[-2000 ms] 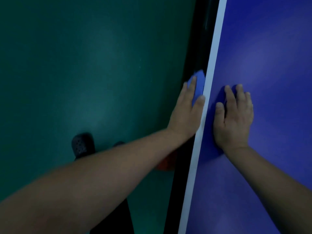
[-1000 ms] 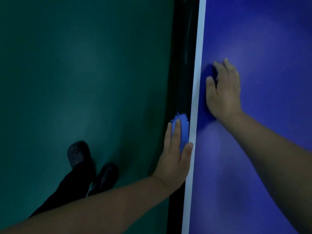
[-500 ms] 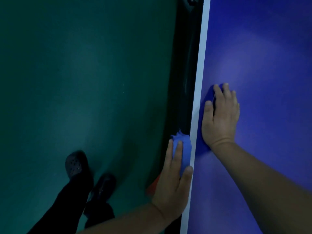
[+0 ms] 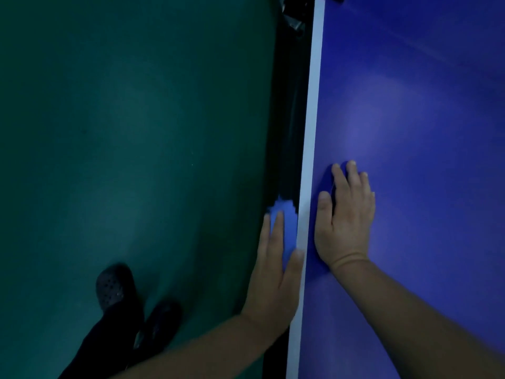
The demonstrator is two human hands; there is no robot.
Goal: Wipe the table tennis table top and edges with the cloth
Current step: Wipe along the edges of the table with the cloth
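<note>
My left hand [image 4: 276, 272] presses the blue cloth [image 4: 287, 225] flat-fingered against the table's side edge [image 4: 293, 149], just outside the white line [image 4: 311, 119], so the edge gets wiped. My right hand [image 4: 345, 217] lies open on the table top [image 4: 423, 105], just inside that line, apparently bracing me.

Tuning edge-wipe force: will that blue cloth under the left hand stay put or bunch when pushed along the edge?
Likely floppy: the blue cloth shows a ragged, crumpled end past the left hand. Probably light, apt to bunch. Flat fingers pin it against the table edge, so it should slide.
</note>
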